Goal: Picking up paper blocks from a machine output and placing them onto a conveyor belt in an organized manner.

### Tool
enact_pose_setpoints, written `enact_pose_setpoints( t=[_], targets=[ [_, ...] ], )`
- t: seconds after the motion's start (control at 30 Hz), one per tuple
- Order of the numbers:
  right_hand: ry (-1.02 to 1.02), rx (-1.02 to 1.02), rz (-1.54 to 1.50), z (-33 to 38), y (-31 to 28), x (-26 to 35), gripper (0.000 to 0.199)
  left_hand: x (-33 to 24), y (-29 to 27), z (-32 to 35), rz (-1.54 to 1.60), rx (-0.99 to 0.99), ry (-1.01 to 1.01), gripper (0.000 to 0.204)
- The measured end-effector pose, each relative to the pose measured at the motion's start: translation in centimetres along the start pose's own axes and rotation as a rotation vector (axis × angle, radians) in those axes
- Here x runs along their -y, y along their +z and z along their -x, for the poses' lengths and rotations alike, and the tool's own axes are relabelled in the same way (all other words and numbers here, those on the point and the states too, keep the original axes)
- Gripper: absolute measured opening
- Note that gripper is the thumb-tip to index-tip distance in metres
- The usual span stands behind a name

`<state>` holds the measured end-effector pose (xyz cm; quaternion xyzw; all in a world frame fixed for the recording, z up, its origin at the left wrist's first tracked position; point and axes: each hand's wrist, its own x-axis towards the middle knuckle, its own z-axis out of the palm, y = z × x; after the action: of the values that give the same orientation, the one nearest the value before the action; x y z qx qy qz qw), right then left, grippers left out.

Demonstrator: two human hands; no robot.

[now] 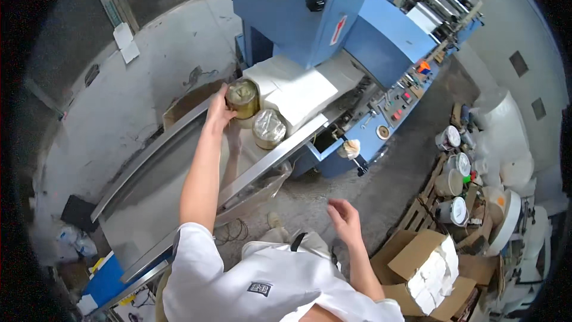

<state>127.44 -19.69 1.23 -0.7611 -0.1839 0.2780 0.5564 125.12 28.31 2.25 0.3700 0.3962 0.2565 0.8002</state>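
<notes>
On the long metal conveyor tray [161, 172], my left hand [220, 109] is wrapped round the near-left side of a round, brass-coloured can [242, 96]. A second can [269, 131], topped with crinkled clear plastic, stands close beside it to the right. Both cans are next to a stack of white paper sheets [304, 92] that runs under the blue machine [298, 12]. My right hand [345, 220] hangs in the air over the floor, fingers loosely bent and apart, with nothing in it.
A control panel [398, 110] with red buttons and a tape roll [383, 132] are on the machine's right side. An opened cardboard box [411, 259] with white contents stands at lower right. Several white buckets [454, 210] are on a wooden pallet. A pale wall [149, 59] curves behind the tray.
</notes>
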Motion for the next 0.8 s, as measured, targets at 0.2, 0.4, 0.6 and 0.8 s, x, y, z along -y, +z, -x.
enact_pose_setpoints(
  t=[0.2, 0.4, 0.6, 0.8],
  targets=[
    [-0.824, 0.53, 0.477, -15.7, 7.5, 12.9, 0.056, 2.8, -0.1, 4.1, -0.169, -0.16, 0.135, 0.064],
    [-1.38, 0.476, 0.994, -27.4, 13.4, 11.6, 0.07, 7.4, -2.8, 12.5, -0.151, -0.323, 0.202, 0.065],
    [-1.232, 0.811, 1.099, -27.1, 11.7, 14.9, 0.08, 8.8, -1.0, 15.5, -0.086, -0.43, 0.2, 0.052],
    [-0.872, 0.753, 0.231, -25.1, 2.3, 18.9, 0.091, 10.0, 7.3, 10.8, 0.135, -0.158, 0.132, 0.052]
  ],
)
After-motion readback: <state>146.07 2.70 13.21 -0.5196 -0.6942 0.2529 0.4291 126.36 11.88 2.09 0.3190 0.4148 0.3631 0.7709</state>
